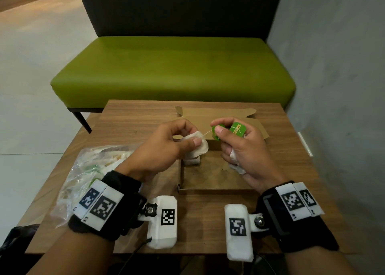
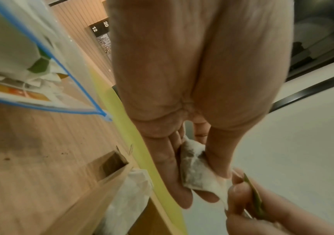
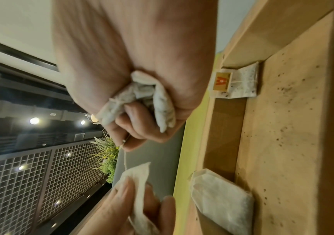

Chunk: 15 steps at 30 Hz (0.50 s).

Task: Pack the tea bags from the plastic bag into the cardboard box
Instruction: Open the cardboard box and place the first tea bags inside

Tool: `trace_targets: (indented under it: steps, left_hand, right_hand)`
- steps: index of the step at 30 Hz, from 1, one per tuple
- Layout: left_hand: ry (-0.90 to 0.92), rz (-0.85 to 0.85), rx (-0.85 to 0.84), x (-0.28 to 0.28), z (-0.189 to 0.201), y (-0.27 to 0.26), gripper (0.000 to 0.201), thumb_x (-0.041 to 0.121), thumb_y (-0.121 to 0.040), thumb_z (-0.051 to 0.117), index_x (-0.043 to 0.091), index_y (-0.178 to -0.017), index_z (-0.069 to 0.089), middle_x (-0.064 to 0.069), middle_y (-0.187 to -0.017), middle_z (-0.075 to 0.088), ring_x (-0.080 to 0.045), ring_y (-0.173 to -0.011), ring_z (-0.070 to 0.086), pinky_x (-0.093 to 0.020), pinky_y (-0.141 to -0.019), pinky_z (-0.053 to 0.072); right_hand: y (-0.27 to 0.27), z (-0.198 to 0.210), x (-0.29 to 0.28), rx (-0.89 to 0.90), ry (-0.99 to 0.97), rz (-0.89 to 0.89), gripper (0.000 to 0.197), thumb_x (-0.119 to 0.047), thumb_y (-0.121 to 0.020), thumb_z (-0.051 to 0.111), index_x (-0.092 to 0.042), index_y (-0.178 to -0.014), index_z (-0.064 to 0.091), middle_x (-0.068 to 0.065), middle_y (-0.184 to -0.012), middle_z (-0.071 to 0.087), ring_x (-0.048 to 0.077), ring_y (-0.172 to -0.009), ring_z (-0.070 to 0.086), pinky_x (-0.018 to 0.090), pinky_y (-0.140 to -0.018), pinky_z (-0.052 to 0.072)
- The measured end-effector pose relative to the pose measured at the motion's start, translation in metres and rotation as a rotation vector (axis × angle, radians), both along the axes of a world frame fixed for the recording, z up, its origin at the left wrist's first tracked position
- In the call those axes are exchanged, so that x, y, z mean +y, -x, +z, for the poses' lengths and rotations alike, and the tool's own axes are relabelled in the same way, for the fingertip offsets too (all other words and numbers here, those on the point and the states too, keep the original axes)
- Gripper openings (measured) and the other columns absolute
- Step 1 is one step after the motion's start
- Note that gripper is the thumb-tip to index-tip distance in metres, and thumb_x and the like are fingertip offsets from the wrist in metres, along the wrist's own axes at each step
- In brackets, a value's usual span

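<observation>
both hands work over the cardboard box [image 1: 216,176]; plastic bag [image 1: 83,170] lies left. left hand [image 1: 164,147] pinches a tea bag [image 1: 198,147]; right hand [image 1: 243,147] pinches its green tag [image 1: 237,130], more bags bunched in its curled fingers. judged light, soft, tearable: hold the pouch, not the string [image 1: 206,133].

You sit in what looks like café or lounge seating area. Small wood-grain table [image 1: 129,120] before you; green padded bench [image 1: 173,70] at 12 o'clock with tall dark backrest [image 1: 179,8]. Grey concrete-like wall [image 1: 333,56] at 3 o'clock. Right wrist view: ceiling spotlights [image 3: 34,120], metal grid railing [image 3: 31,182], potted greenery [image 3: 108,157], possibly public atrium.
</observation>
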<state>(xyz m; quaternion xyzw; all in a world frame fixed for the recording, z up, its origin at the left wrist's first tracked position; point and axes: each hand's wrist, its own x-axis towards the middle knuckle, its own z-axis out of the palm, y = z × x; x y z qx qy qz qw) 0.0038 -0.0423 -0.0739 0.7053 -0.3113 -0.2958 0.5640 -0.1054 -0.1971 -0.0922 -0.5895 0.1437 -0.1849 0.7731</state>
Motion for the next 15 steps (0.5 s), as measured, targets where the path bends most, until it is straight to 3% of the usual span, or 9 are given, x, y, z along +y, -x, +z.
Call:
trace_targets:
  steps: [3, 5, 8, 11, 15]
  left_hand:
    - [0.023, -0.006, 0.057, 0.0004, -0.0002, -0.0013, 0.009, 0.004, -0.089, 0.067, 0.009, -0.086, 0.06, -0.002, -0.076, 0.064, -0.013, -0.068, 0.061, -0.031, -0.068, 0.052]
    - [0.03, -0.019, 0.089, 0.0002, -0.0004, -0.0016, 0.008, 0.003, -0.088, 0.067, 0.009, -0.089, 0.061, -0.005, -0.077, 0.067, -0.015, -0.069, 0.062, -0.028, -0.066, 0.051]
    - [0.039, -0.055, 0.14, 0.0004, -0.0006, -0.001, 0.012, 0.002, -0.089, 0.065, 0.008, -0.1, 0.065, -0.014, -0.088, 0.068, -0.021, -0.078, 0.062, -0.03, -0.071, 0.051]
    - [0.059, -0.077, 0.182, 0.0007, 0.0, -0.0015, 0.017, -0.003, -0.09, 0.062, 0.008, -0.103, 0.066, -0.01, -0.091, 0.068, -0.019, -0.081, 0.061, -0.026, -0.071, 0.053]
    - [0.139, -0.062, 0.244, 0.0019, 0.0017, -0.0033, 0.019, 0.002, -0.083, 0.064, 0.013, -0.098, 0.064, -0.012, -0.099, 0.071, -0.03, -0.096, 0.057, -0.039, -0.082, 0.043]
  right_hand:
    - [0.0007, -0.0003, -0.0014, -0.01, -0.023, -0.021, 0.01, -0.004, -0.098, 0.059, -0.004, -0.104, 0.068, 0.011, -0.072, 0.046, 0.005, -0.038, 0.033, 0.017, -0.034, 0.025]
    - [0.0004, -0.0008, -0.002, -0.009, -0.028, -0.029, 0.011, -0.005, -0.099, 0.059, -0.004, -0.105, 0.067, 0.013, -0.075, 0.045, 0.005, -0.038, 0.033, 0.017, -0.033, 0.026]
    - [0.0006, 0.0, -0.0029, -0.008, -0.031, -0.029, 0.011, -0.006, -0.099, 0.059, -0.006, -0.104, 0.068, 0.013, -0.075, 0.045, 0.006, -0.039, 0.032, 0.016, -0.033, 0.026]
    - [0.0014, 0.0001, -0.0035, -0.011, -0.054, -0.017, 0.013, -0.007, -0.099, 0.058, -0.008, -0.102, 0.07, 0.012, -0.078, 0.049, 0.006, -0.04, 0.032, 0.016, -0.034, 0.026]
    - [0.0015, -0.001, -0.0011, 0.005, -0.082, 0.036, 0.015, -0.008, -0.099, 0.057, -0.01, -0.102, 0.072, 0.007, -0.078, 0.063, 0.007, -0.045, 0.034, 0.019, -0.037, 0.025]
